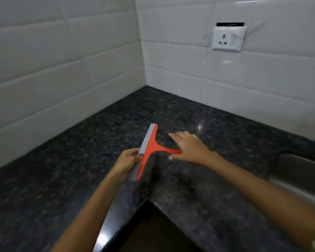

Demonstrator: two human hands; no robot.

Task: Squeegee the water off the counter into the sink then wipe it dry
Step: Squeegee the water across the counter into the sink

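Head camera looks down on a dark speckled granite counter [198, 117] that turns an inner corner beneath white tiled walls [62, 70]. An orange squeegee [149, 151] with a grey rubber blade lies over the counter near its front inner corner, blade running from near to far and handle pointing right toward the sink. The left hand [128, 160] grips the near half of the blade, fingers curled round its grey edge with the thumb on top. The right hand [187, 147] lies over the handle with fingers stretched out almost straight and spread, palm down; whether it actually clasps the handle cannot be told, since the hand hides that part. The steel sink [298, 171] is set into the counter at the right edge, well apart from the blade. A white wall socket [228, 39] sits on the tiles above the counter's back edge.
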